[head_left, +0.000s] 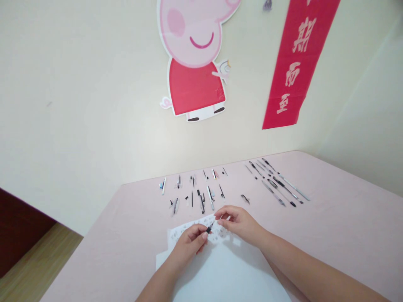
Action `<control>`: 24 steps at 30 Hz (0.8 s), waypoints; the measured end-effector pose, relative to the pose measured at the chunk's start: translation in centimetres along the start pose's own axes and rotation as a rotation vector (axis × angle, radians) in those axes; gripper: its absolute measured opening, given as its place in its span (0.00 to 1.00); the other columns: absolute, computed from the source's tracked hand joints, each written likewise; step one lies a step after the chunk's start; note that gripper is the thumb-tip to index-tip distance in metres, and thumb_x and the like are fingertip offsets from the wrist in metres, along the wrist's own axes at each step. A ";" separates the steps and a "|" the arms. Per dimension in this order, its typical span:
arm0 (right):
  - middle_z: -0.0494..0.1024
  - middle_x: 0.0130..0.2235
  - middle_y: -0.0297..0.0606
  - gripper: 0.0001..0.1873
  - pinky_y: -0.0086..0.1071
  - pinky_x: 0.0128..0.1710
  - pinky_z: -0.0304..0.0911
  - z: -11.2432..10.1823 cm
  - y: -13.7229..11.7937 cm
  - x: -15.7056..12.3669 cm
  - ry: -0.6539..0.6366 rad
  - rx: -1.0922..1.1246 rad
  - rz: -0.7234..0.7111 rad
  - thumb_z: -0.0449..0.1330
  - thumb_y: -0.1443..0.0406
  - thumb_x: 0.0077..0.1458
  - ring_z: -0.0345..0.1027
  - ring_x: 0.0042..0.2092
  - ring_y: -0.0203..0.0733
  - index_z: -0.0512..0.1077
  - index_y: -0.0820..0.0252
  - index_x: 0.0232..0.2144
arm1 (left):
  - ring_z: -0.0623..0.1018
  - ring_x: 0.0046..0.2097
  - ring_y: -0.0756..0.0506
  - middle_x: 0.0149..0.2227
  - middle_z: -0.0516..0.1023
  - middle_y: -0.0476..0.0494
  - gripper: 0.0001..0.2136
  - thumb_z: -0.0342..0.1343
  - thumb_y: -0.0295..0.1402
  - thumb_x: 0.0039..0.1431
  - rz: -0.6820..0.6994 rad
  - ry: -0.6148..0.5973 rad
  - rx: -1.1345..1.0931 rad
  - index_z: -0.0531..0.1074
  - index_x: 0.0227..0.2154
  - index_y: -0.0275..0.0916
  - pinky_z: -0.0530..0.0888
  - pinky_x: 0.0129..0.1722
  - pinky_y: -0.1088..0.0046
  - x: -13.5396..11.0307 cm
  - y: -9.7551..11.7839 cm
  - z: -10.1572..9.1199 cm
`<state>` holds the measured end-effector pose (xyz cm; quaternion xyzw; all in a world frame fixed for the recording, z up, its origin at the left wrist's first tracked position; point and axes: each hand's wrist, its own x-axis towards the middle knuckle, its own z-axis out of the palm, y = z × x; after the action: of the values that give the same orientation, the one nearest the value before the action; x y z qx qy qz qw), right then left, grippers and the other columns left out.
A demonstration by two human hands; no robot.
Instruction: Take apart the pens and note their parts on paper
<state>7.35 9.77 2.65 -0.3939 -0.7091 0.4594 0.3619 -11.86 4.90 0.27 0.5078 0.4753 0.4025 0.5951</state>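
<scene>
My left hand [190, 242] is closed around a short black pen part [209, 229], whose thin pointed end slants up and to the right. Just beyond that end, my right hand [234, 219] is curled with thumb and fingers close together. Whatever its fingertips hold is too small to make out. Both hands are above white paper sheets [220, 268]; the far sheet [178, 235] carries handwritten marks. A dark pen clip or cap piece [244, 199] lies on the table a little beyond my right hand.
Taken-apart pen pieces [201, 201] lie in two rough rows on the pink table [126, 235]. Several pens [283, 186] and refills are laid out at the far right. Behind the table stands a wall with a pig cutout [198, 88] and a red banner [288, 84].
</scene>
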 end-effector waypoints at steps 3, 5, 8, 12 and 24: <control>0.76 0.33 0.39 0.09 0.27 0.28 0.63 -0.7 1.2 0.7 0.081 -0.089 -0.005 0.57 0.65 0.47 0.68 0.31 0.36 0.74 0.61 0.32 | 0.60 0.21 0.55 0.20 0.64 0.54 0.16 0.58 0.46 0.47 -0.009 0.031 -0.040 0.69 0.29 0.36 0.56 0.20 0.79 -0.1 0.3 0.1; 0.76 0.33 0.39 0.10 0.27 0.26 0.62 -1.7 2.3 1.2 0.161 -0.145 -0.018 0.55 0.66 0.48 0.68 0.30 0.36 0.74 0.61 0.32 | 0.61 0.21 0.55 0.21 0.65 0.53 0.15 0.57 0.44 0.48 -0.006 0.072 -0.055 0.70 0.30 0.36 0.56 0.20 0.79 -0.1 0.4 0.1; 0.75 0.32 0.37 0.10 0.29 0.29 0.61 -4.0 4.0 1.8 0.322 -0.341 -0.044 0.52 0.67 0.49 0.66 0.30 0.37 0.73 0.60 0.32 | 0.61 0.21 0.55 0.21 0.65 0.53 0.14 0.56 0.44 0.49 0.039 0.143 -0.025 0.70 0.31 0.37 0.57 0.20 0.79 -0.2 0.5 -0.1; 0.74 0.33 0.38 0.11 0.32 0.35 0.59 -7.4 5.9 2.2 0.450 -0.606 -0.027 0.51 0.68 0.49 0.66 0.32 0.39 0.72 0.60 0.32 | 0.65 0.24 0.52 0.23 0.68 0.50 0.14 0.55 0.44 0.49 0.176 0.241 0.161 0.72 0.30 0.37 0.62 0.23 0.77 0.2 0.2 -0.9; 0.73 0.26 0.37 0.10 0.27 0.30 0.57 -10.4 8.3 2.6 0.226 -0.506 0.302 0.51 0.75 0.42 0.65 0.29 0.37 0.70 0.63 0.27 | 0.71 0.31 0.46 0.29 0.74 0.44 0.13 0.50 0.41 0.55 0.318 0.224 0.520 0.73 0.32 0.38 0.68 0.32 0.71 0.6 -1.0 -1.6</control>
<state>17.21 18.12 -1.42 -0.6207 -0.6897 0.2702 0.2569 -13.28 5.70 -0.88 0.6632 0.5395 0.4091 0.3190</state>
